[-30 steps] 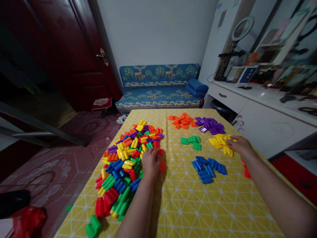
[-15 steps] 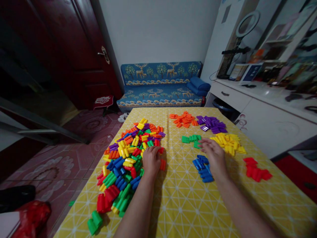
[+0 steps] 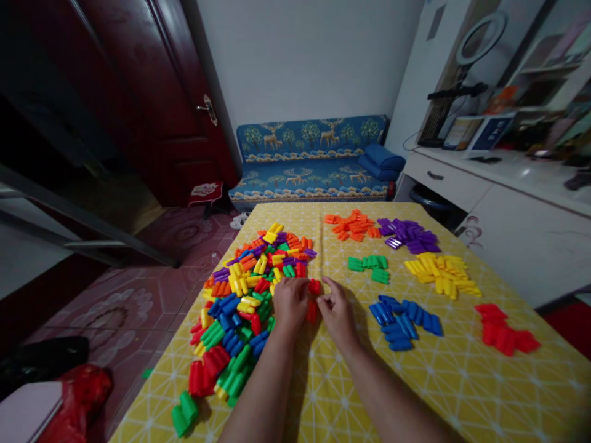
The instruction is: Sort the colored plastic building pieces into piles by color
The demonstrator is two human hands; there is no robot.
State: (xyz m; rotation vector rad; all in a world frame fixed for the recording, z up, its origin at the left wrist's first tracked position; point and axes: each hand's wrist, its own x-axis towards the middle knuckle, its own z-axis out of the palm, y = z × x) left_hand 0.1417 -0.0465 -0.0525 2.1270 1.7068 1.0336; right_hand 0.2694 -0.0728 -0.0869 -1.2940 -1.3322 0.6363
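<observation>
My left hand (image 3: 290, 304) is at the right edge of a mixed heap of coloured ribbed plastic pieces (image 3: 237, 280), with its fingers closed on a small red plastic piece (image 3: 314, 287). Right beside that piece is my right hand (image 3: 338, 312), thumb and forefinger apart with nothing seen between them. Another red piece (image 3: 311, 312) lies on the cloth between the two hands. To the right are groups sorted by colour: green pieces (image 3: 379, 275), blue pieces (image 3: 399, 335), yellow pieces (image 3: 441, 271), red pieces (image 3: 505, 332), purple pieces (image 3: 410, 235) and orange pieces (image 3: 353, 225).
A yellow patterned cloth (image 3: 341, 394) covers the table. Beyond it stands a blue sofa (image 3: 309, 166) with a deer print. A white cabinet (image 3: 517, 227) runs along the right, and a dark red door (image 3: 175, 117) is at the left.
My right hand has moved left from the green pieces to beside my left hand. The view has shifted slightly left, so things appear further right. My left hand stays by the heap.
</observation>
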